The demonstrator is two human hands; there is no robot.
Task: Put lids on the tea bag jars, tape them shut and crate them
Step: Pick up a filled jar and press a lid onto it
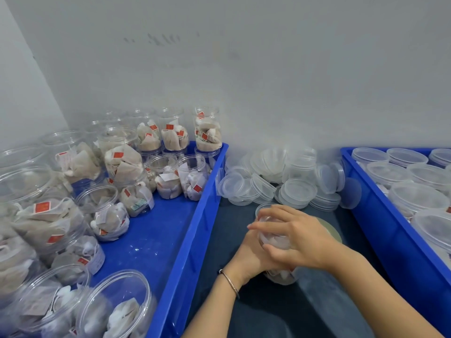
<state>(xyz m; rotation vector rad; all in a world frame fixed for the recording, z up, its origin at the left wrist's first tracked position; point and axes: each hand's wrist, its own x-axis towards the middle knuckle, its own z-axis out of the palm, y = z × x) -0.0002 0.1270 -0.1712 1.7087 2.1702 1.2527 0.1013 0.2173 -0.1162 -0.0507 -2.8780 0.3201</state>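
A clear tea bag jar [278, 242] with a lid on it lies tilted between both hands over the dark table. My left hand [251, 259] grips it from the left and below. My right hand [297, 237] wraps over its top and right side, hiding most of it. A roll of tape [334, 231] lies flat just behind my right hand. Several open jars of tea bags [122, 164] stand in the blue crate [195, 228] at the left. Lidded jars [415, 198] fill a second blue crate [380, 215] at the right.
A heap of loose clear lids [280, 181] lies against the grey wall between the two crates. The dark table surface [268, 313] runs between the crates toward me. A thin bracelet [230, 281] is on my left wrist.
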